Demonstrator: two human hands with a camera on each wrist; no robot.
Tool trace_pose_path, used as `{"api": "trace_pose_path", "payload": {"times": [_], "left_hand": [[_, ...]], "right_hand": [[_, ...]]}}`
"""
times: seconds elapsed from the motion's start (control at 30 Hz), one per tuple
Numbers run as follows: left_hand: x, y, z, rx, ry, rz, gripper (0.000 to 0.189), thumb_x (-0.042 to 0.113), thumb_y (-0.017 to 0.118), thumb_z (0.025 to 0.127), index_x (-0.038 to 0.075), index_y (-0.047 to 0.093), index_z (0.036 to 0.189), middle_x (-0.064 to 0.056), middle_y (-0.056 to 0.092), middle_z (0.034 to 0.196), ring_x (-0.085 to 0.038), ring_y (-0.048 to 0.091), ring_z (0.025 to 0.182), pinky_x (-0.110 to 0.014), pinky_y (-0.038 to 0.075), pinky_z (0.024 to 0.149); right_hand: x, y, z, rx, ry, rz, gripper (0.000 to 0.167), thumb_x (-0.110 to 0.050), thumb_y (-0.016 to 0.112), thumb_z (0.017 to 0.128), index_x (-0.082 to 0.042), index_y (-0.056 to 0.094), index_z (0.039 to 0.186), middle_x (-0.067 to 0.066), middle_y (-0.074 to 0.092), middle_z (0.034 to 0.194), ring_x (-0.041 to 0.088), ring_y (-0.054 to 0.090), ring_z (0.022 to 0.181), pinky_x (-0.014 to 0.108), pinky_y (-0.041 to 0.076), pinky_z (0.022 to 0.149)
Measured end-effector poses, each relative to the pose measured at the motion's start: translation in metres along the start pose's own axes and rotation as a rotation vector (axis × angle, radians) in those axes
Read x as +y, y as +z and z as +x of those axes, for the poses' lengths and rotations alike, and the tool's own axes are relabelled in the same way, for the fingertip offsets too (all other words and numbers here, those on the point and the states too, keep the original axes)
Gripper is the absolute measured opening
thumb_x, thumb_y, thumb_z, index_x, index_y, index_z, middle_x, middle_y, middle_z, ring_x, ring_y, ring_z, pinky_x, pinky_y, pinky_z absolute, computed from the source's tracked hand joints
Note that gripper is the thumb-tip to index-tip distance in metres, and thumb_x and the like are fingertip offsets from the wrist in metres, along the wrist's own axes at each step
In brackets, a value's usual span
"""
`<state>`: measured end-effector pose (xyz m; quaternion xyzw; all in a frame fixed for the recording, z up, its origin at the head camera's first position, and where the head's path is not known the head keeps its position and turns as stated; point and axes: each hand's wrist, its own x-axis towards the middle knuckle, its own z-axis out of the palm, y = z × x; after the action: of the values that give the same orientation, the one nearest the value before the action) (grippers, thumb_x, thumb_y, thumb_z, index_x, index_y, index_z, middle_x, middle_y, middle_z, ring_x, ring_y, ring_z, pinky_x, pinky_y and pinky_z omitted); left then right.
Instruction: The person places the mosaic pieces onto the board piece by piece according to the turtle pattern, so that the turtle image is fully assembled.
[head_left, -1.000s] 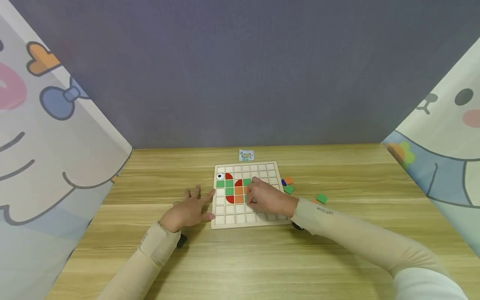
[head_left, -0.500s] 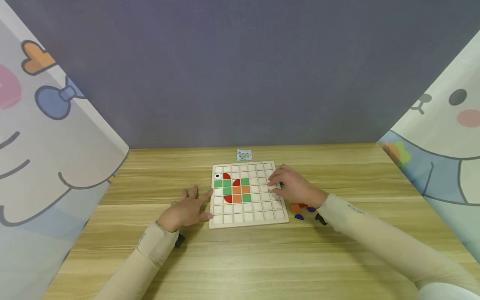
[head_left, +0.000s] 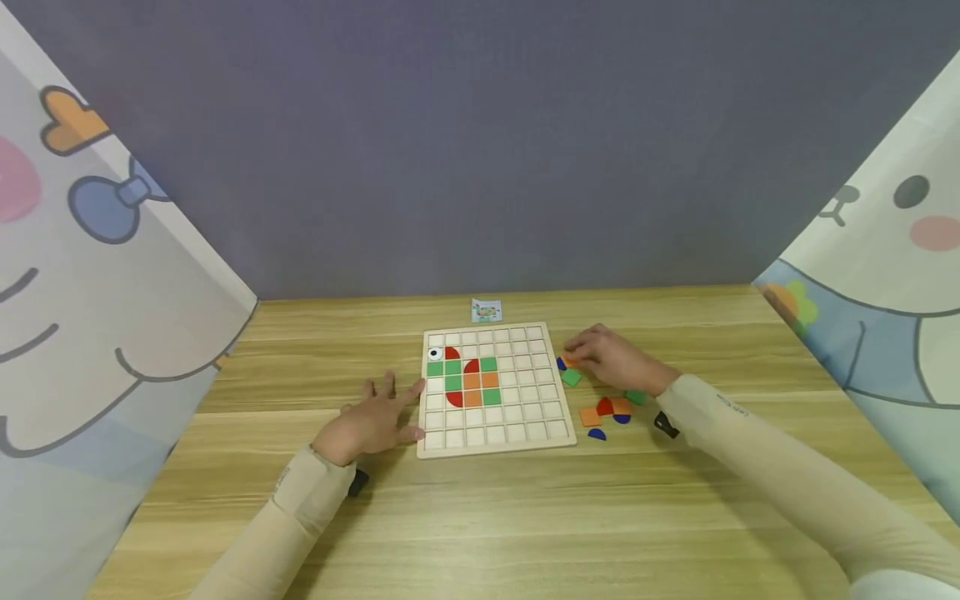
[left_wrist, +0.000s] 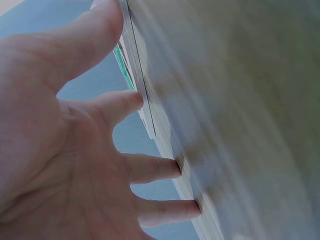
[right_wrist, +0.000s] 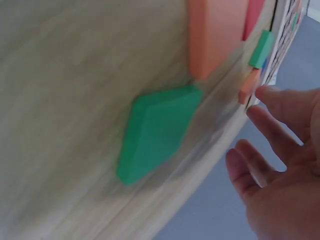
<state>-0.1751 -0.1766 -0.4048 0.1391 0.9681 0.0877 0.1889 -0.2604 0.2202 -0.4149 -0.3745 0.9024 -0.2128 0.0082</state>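
Note:
A pale wooden grid board lies on the table with green, orange and red tiles set in its left half. A round eye piece sits near its upper left corner. My left hand is spread at the board's left side, index finger and thumb against the edge. Beyond the right edge, my right hand hovers over an orange tile, thumb and index fingertips close to it; whether they touch cannot be made out. A green tile and a partly covered blue piece lie beside it.
Loose pieces lie right of the board: an orange square, a red piece, a blue half-round and another green tile. A small picture card lies behind the board. A grey panel rises at the table's back.
My right hand has moved right, from over the tiles on the board to the loose pieces beside it. A green tile shows in the grid where the hand was. The left hand stays put.

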Motion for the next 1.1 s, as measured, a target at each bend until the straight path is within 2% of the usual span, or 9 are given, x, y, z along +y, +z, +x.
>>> {"api": "trace_pose_path", "payload": {"times": [0.13, 0.27, 0.47, 0.6, 0.93, 1.1], "left_hand": [[0.001, 0.0, 0.0, 0.004, -0.003, 0.001, 0.08, 0.051, 0.059, 0.087, 0.026, 0.02, 0.152, -0.031, 0.008, 0.151, -0.057, 0.01, 0.132, -0.076, 0.027, 0.084], [0.002, -0.001, 0.0, 0.008, -0.002, -0.003, 0.08, 0.05, 0.06, 0.087, 0.025, 0.02, 0.152, -0.031, 0.008, 0.151, -0.057, 0.01, 0.132, -0.076, 0.027, 0.084], [0.002, -0.001, 0.0, -0.002, -0.008, -0.007, 0.08, 0.05, 0.059, 0.087, 0.025, 0.02, 0.152, -0.03, 0.006, 0.152, -0.057, 0.009, 0.133, -0.076, 0.027, 0.084], [0.001, 0.0, -0.001, 0.0, -0.005, -0.008, 0.08, 0.05, 0.059, 0.087, 0.025, 0.02, 0.152, -0.031, 0.007, 0.151, -0.057, 0.009, 0.132, -0.076, 0.027, 0.084], [0.001, 0.0, -0.001, -0.007, -0.001, -0.01, 0.08, 0.05, 0.059, 0.087, 0.025, 0.02, 0.152, -0.031, 0.007, 0.151, -0.057, 0.009, 0.132, -0.077, 0.027, 0.083], [0.002, 0.0, -0.001, -0.006, -0.001, -0.006, 0.08, 0.05, 0.059, 0.087, 0.025, 0.02, 0.152, -0.031, 0.007, 0.151, -0.058, 0.009, 0.132, -0.076, 0.027, 0.083]], "right_hand": [[0.005, -0.002, -0.003, -0.027, 0.046, 0.02, 0.027, 0.001, 0.061, 0.09, 0.003, 0.066, 0.117, 0.019, 0.058, 0.125, 0.035, 0.048, 0.111, 0.048, 0.043, 0.09], [0.011, -0.006, -0.006, -0.018, 0.1, 0.016, 0.028, 0.0, 0.065, 0.088, 0.002, 0.066, 0.116, 0.02, 0.058, 0.124, 0.035, 0.048, 0.11, 0.049, 0.042, 0.089], [0.017, -0.006, -0.005, 0.02, 0.176, -0.08, 0.022, -0.004, 0.072, 0.083, -0.004, 0.073, 0.105, 0.009, 0.065, 0.106, 0.028, 0.054, 0.096, 0.045, 0.045, 0.086], [0.017, -0.004, -0.001, 0.028, 0.213, -0.092, 0.019, -0.006, 0.075, 0.081, -0.006, 0.076, 0.1, 0.001, 0.065, 0.096, 0.023, 0.054, 0.09, 0.04, 0.048, 0.08], [0.017, -0.004, 0.003, 0.039, 0.278, -0.038, 0.009, -0.011, 0.076, 0.079, -0.009, 0.078, 0.088, -0.006, 0.063, 0.078, 0.018, 0.053, 0.078, 0.036, 0.047, 0.07], [0.015, -0.005, 0.011, 0.086, 0.291, 0.009, 0.009, -0.019, 0.075, 0.082, -0.011, 0.078, 0.086, -0.005, 0.065, 0.079, 0.016, 0.055, 0.075, 0.034, 0.049, 0.066]]}}
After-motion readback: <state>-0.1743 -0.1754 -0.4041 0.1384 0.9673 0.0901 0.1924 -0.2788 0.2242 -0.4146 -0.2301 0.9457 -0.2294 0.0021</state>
